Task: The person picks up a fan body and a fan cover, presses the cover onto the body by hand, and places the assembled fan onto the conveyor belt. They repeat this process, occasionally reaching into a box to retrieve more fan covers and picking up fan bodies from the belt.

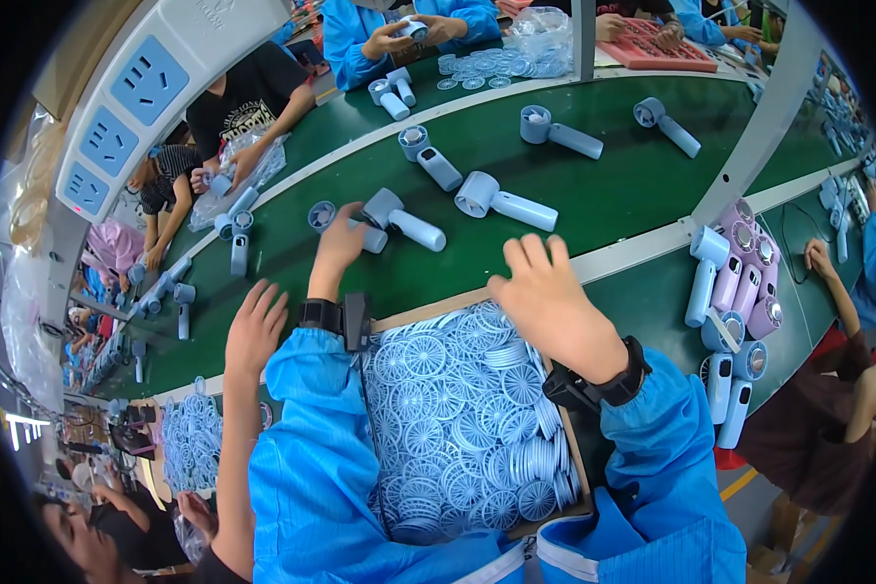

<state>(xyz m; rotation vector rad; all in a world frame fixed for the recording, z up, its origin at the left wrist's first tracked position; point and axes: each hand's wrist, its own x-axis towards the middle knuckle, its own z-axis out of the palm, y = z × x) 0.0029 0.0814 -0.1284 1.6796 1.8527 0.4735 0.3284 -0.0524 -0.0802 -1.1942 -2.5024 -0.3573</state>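
My left hand (337,251) reaches over the green conveyor belt, its fingers closed round the neck of a light-blue handheld fan (373,238). Part of that fan is hidden behind the fingers. Close by on the belt lies a second blue handheld fan (420,232). To the right my right hand (560,316) hovers above the rim of a cardboard box, palm down and fingers apart, holding nothing. Below and between my forearms, the box (582,467) is filled with round light-blue fan grilles (448,389), some stacked on edge.
Several more blue fans, such as one (511,202), lie along the belt (633,190). A co-worker's bare hand (255,329) is left of my left sleeve. Purple fans (749,258) stand on the right table. A metal post (764,127) and a white power strip (161,92) frame the belt.
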